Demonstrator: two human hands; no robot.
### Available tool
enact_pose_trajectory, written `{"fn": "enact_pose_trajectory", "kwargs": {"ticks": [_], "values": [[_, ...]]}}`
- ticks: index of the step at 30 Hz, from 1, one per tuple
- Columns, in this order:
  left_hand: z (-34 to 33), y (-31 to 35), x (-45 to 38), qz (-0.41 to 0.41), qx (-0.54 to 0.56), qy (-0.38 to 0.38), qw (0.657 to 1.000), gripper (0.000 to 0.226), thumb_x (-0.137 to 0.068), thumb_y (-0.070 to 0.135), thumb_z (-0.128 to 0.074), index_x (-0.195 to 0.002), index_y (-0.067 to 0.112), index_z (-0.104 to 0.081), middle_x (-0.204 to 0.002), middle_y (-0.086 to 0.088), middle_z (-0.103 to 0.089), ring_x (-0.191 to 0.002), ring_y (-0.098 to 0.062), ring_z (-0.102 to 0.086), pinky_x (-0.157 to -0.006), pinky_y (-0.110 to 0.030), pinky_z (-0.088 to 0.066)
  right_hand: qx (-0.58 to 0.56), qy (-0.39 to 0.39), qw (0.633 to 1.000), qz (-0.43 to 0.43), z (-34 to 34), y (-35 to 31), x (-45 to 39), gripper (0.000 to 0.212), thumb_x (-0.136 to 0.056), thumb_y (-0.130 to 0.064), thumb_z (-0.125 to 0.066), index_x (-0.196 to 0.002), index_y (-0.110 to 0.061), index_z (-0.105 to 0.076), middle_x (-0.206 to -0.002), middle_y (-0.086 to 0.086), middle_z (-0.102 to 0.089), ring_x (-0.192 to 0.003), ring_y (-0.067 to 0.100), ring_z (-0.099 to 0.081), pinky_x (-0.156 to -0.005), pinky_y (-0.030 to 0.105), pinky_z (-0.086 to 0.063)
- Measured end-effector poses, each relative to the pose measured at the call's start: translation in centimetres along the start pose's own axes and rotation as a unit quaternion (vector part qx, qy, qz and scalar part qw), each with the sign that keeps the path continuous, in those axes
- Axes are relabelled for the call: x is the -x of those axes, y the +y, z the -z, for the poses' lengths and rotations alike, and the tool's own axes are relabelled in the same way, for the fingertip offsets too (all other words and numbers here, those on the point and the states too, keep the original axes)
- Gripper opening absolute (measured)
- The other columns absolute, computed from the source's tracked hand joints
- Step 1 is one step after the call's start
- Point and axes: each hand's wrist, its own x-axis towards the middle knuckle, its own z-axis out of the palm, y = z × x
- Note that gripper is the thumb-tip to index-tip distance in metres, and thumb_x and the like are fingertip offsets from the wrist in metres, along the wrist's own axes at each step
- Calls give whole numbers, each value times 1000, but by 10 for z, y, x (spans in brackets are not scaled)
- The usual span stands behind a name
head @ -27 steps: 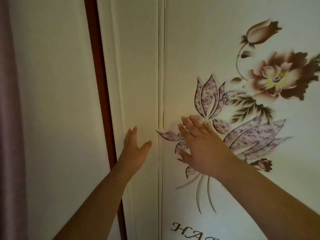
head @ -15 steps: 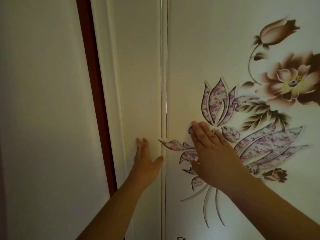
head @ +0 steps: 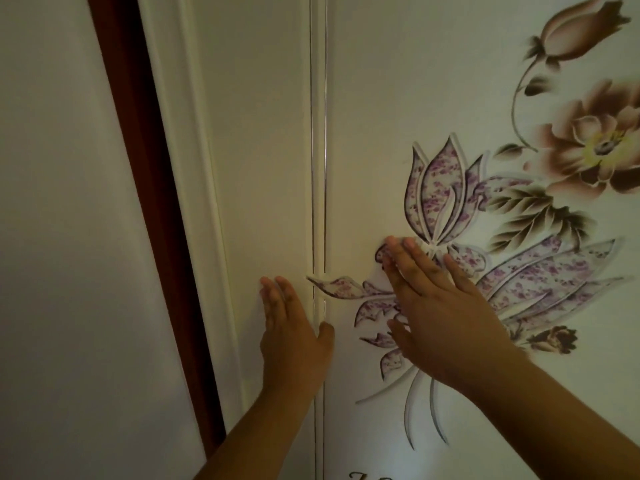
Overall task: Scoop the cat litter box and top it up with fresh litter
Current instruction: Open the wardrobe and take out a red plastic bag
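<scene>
Against the flowered door panel (head: 433, 98) my right hand (head: 446, 317) now lies flat, fingers straight, holding nothing. My left hand (head: 291, 337), equally straight-fingered and empty, has moved in from the air onto the plain panel (head: 263, 150) beside the seam (head: 318, 168). Both have closed on the door since a second ago, so I judge I'm pushing it open. No litter box is in sight; scooping hasn't begun.
</scene>
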Motion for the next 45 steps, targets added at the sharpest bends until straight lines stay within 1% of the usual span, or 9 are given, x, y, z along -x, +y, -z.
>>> {"fn": "enact_pose_trajectory", "kwargs": {"ticks": [12, 15, 18, 21, 25, 29, 32, 35, 45], "values": [[5, -18, 6, -49, -39, -32, 998, 111, -92, 54, -56, -151, 31, 35, -153, 6, 50, -145, -14, 33, -121, -42, -19, -11, -14, 993, -115, 12, -40, -1, 93, -95, -59, -47, -161, -18, 3, -166, -2, 27, -155, 20, 17, -126, 45, -3], [7, -27, 6, -68, -38, -43, 996, 110, -92, 57, -56, -151, 35, 34, -154, 7, 48, -145, -15, 33, -121, -43, -18, -27, -3, 987, -159, 18, -56, -4, 86, -95, -57, -47, -163, -17, -11, -170, 0, 10, -157, 23, 3, -121, 39, 0], [2, -51, 12, -95, -32, -59, 993, 103, -92, 58, -55, -154, 41, 26, -158, 8, 42, -152, -18, 23, -121, -44, -18, -35, -4, 982, -184, 6, -82, -2, 81, -94, -55, -52, -160, -18, -24, -169, 3, -8, -155, 28, -11, -122, 39, -12], [14, -72, 9, -138, -22, -62, 988, 85, -93, 55, -55, -156, 50, 2, -166, 13, 23, -156, -16, 3, -121, -44, -17, -50, -10, 982, -181, 1, -102, -7, 81, -93, -57, -51, -160, -21, -24, -170, 3, -7, -155, 28, -10, -124, 46, -19], [45, -105, -21, -162, 59, 34, 984, 65, -86, 36, -69, -144, 41, -38, -151, 12, -39, -139, -15, -36, -110, -37, -27, -70, -11, 984, -162, 2, -129, -21, 80, -95, -58, -47, -162, -24, -16, -170, -2, 4, -157, 21, 2, -127, 44, -15], [80, -147, -71, -88, 218, 147, 961, 68, -79, 17, -73, -139, 23, -42, -140, -2, -39, -128, -29, -47, -108, -51, -44, -91, -5, 985, -146, 4, -161, -39, 81, -97, -58, -45, -163, -26, -10, -170, -4, 9, -157, 18, 8, -127, 42, -14], [97, -175, -103, -37, 236, -5, 971, 72, -93, 22, -69, -154, 23, -31, -148, 0, -44, -131, -18, -49, -111, -42, -44, -95, -5, 987, -128, 1, -187, -52, 80, -98, -58, -42, -163, -27, -7, -169, -6, 15, -156, 16, 13, -127, 42, -13], [108, -194, -121, -57, 181, -131, 973, 45, -99, 33, -62, -142, 23, -53, -125, 7, -69, -115, -12, -65, -103, -43, -51, -98, 2, 989, -109, 2, -210, -66, 79, -99, -56, -42, -163, -26, -6, -169, -6, 17, -155, 16, 16, -123, 38, -5], [129, -205, -124, -101, 150, -219, 959, 49, -100, 46, -55, -144, 26, -49, -133, 11, -63, -120, -12, -62, -96, -29, -52, -104, -44, 986, -126, -9, -273, -96, 84, -100, -58, -40, -161, -30, 10, -163, -7, 33, -151, 16, 27, -117, 35, 4]]}}
